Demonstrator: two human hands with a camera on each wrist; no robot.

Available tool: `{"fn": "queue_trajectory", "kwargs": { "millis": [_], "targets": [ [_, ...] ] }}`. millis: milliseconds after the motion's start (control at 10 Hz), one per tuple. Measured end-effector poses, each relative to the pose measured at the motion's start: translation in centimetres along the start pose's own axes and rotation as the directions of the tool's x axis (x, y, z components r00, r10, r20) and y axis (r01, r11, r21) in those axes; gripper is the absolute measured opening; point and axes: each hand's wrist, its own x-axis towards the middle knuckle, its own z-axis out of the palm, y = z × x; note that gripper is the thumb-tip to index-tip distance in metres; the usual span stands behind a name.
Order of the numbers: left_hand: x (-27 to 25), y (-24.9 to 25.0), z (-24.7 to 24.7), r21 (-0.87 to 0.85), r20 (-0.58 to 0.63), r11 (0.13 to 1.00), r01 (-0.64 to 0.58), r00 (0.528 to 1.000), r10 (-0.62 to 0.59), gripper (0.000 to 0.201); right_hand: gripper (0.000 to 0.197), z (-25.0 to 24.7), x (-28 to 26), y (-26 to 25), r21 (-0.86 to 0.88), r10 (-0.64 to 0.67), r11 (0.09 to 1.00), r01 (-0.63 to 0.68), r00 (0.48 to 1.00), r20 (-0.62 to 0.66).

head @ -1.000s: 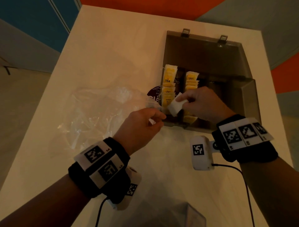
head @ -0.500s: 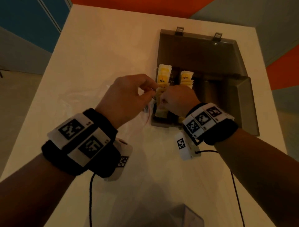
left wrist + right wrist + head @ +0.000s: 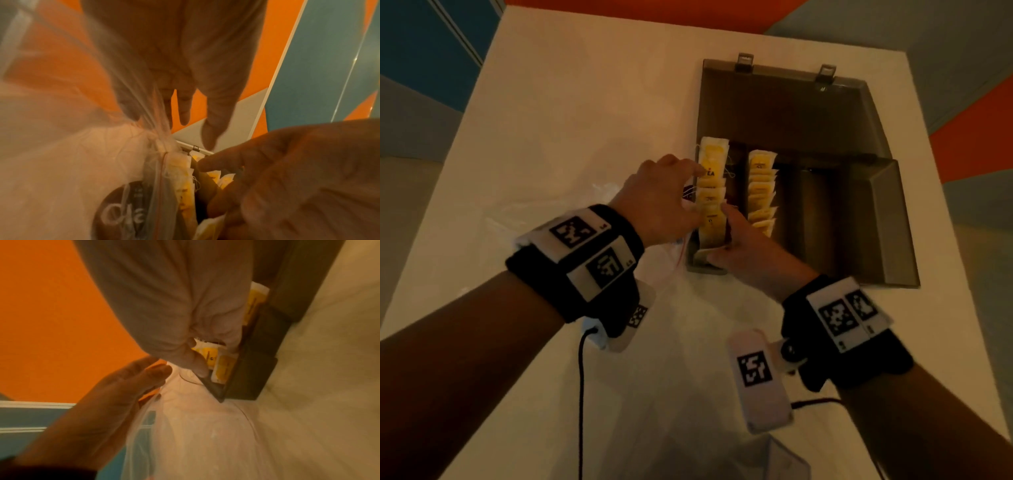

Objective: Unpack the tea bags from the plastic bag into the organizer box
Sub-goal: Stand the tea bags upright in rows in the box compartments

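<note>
The dark organizer box lies with its lid folded back. Yellow tea bags fill its leftmost compartment, and a second row stands beside it. My right hand is at the front end of the left row; in the right wrist view its thumb and fingers pinch tea bags inside the compartment. My left hand has straight fingers touching the left side of that row. The clear plastic bag lies crumpled left of the box, under my left hand.
The box sits on a white table; its two right compartments look empty. A clear container shows at the table's near edge. The bag carries a dark round label. Table edges are close on the left and right.
My right hand carried a tea bag down into the front of the left row. The left hand let go its pinch, straightened, and moved to that row's left side.
</note>
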Motion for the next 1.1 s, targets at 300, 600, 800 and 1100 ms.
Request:
{"fn": "queue_trajectory", "kwargs": {
  "millis": [300,600,800,1100],
  "targets": [
    [-0.2,0.9,2.7,0.561,0.100,0.807,-0.186,0.982,0.157,0.053,0.087,1.6,3.1,1.5,-0.307,-0.059,0.952,-0.001,0.981,-0.184],
    [1.1,-0.1,3.1,0.547,-0.056,0.830,-0.113,0.984,0.171,0.036,0.065,2.4,4.2,2.0,0.100,0.024,0.995,0.015,0.927,-0.374],
    [1.2,-0.5,3.0,0.497,-0.109,0.860,-0.118,0.974,0.197,0.029,0.073,2.3,3.3,1.6,0.203,0.066,0.979,0.007,0.935,-0.348],
    [1.4,-0.8,3.1,0.472,-0.101,0.876,-0.103,0.980,0.170,0.033,0.031,1.9,0.0,0.6,-0.492,-0.012,0.870,-0.030,0.997,-0.082]
  ]
}}
